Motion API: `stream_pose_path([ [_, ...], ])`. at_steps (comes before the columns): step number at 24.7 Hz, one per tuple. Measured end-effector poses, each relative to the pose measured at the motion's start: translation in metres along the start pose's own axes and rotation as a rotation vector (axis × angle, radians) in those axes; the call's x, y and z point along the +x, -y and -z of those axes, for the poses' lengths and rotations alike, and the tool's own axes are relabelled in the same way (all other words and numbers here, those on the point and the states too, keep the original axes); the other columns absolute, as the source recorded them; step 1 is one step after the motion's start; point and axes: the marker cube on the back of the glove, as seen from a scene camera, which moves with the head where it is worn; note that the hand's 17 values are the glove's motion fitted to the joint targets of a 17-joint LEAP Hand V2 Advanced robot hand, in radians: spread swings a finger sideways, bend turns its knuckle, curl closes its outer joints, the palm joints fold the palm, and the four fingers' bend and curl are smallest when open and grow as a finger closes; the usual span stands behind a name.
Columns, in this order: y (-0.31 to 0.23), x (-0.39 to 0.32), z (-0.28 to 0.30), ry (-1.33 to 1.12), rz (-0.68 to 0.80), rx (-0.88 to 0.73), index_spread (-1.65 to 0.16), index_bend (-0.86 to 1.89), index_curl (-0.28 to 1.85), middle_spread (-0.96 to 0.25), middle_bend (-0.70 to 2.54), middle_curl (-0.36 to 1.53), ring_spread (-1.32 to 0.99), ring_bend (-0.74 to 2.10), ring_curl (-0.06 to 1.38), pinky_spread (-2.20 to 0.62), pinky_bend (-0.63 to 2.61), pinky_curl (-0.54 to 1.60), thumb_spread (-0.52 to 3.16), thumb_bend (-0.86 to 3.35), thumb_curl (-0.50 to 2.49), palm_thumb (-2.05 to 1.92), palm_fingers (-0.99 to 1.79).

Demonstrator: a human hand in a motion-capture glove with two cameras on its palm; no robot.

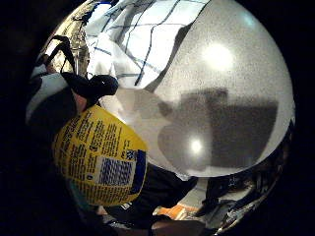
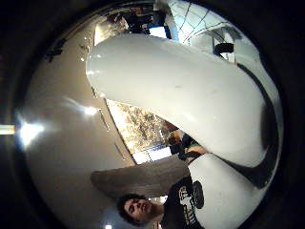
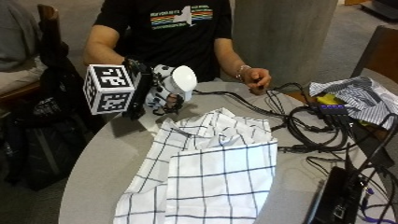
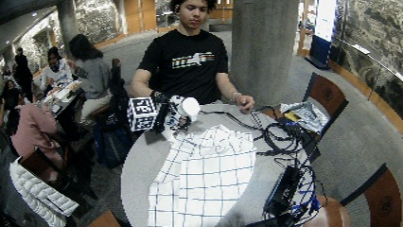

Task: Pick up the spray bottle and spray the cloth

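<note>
Gripping spray bottle (image 3: 177, 81), right hand (image 3: 157, 93) raised beside cloth (image 3: 211, 172).

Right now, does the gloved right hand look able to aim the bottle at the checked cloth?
Probably yes: the right hand holds the spray bottle just above the cloth's near edge, with nothing between them.

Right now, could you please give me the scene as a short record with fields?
Right hand: gloved right hand raised above the table edge, fingers curled round the spray bottle
Bottle: white body, yellow label
Cloth: white checked cloth spread on the round table, beside the held bottle
Other hand: bare hand rests at the far table edge
Also: black cables
</note>
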Motion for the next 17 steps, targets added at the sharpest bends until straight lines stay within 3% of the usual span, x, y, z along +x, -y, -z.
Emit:
stream_pose_path([
  [17,-0.0042,0.0037,0.0002,-0.008,-0.009,0.009,-0.15,0.17,0.49,-0.03,0.36,0.49,-0.02,0.49,0.39,0.08,0.3,0.36,0.68,-0.03,0.63,0.86,1.2],
])
